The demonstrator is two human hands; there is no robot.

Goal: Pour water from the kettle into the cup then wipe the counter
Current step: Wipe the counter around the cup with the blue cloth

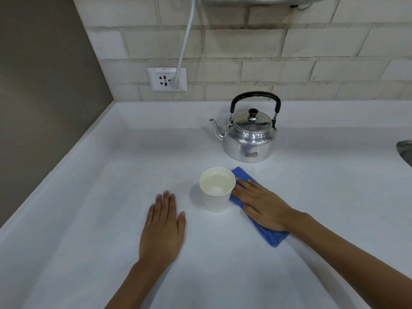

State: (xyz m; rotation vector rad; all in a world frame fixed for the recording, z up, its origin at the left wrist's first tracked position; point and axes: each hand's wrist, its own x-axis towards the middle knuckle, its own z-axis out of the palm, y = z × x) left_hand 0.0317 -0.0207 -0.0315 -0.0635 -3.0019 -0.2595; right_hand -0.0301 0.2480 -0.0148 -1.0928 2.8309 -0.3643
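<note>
My left hand (163, 228) lies flat on the counter (89, 197), fingers spread, gripping nothing, a little apart from the cup.

Cup (217, 189): white paper, upright mid-counter, holds water, so pour looks done. Judgement: thin wall, light, tips easily. If I move it, grip low around the body and don't squeeze, since the wall would buckle and slop water.

Cloth (270, 236): blue, folded, lies just right of the cup, its far corner tucked behind the rim. Whether it touches the cup, can't tell. Judgement: soft, limp, likely bunches when pushed; palm pressure works better than a pinch.

My right hand (262, 207) presses flat on top of it, fingers extended toward the cup, not clenched. Wipe step is underway. Risk: fingertips sit right beside the cup, so a stroke left could knock it.

Kettle (250, 137): polished metal, behind the cloth, spout pointing left, lid on, black handle upright. Judgement: rigid, heavier with water inside, body slick. Take the handle only.
</note>
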